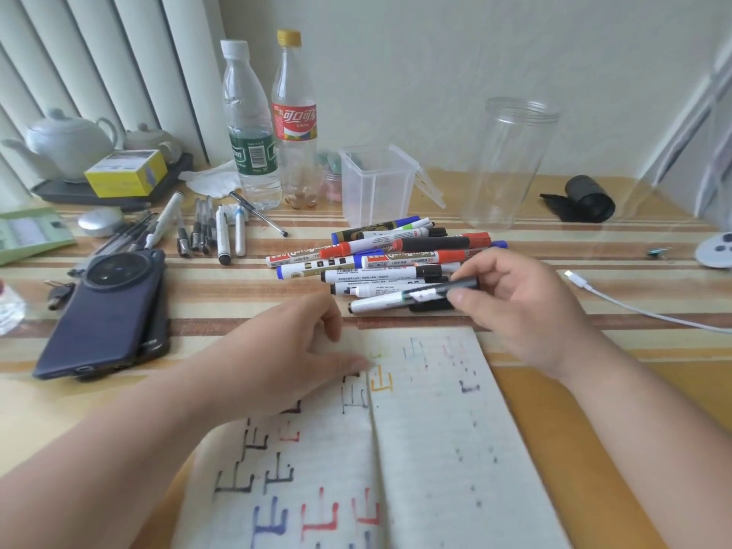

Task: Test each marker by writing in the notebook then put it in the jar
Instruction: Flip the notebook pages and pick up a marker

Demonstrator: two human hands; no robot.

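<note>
An open notebook (431,437) with coloured test marks lies at the near edge of the table. My left hand (293,358) rests on its left page, the fingertips at the centre fold. Just beyond the notebook's top edge, my right hand (523,311) grips a white marker with a black cap (400,297), held nearly level over the table. A pile of several markers (396,255) with red, blue and black caps lies right behind it. The tall clear plastic jar (511,164) stands upright and empty at the back right of the pile.
Two stacked phones (107,311) lie to the left. Several pens (206,231) lie behind them, with two bottles (273,128) and a square clear tub (376,184) further back. A teapot tray (99,192) fills the back left. A white cable (633,303) and black roll (586,198) lie right.
</note>
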